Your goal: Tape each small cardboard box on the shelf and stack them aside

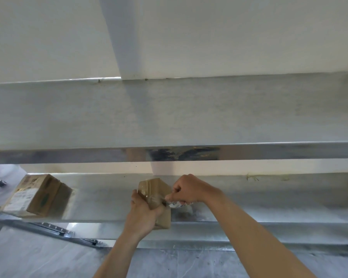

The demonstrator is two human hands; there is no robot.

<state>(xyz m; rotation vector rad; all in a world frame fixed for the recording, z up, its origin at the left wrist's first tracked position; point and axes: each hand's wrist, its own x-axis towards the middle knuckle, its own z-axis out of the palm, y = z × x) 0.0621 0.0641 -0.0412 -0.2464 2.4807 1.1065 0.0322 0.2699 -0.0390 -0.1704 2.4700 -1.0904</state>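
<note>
Left hand fingers grip glossy taped cardboard box; right hand fingers pinch clear tape on steel shelf.

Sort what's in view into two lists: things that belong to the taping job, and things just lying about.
In the job:
- small cardboard box, gripped by the left hand
- clear tape across the box
- tape roll, partly hidden under the right hand
- box with labels, set at the shelf's left
- metal shelf

Lying about:
- upper shelf
- white wall
</note>
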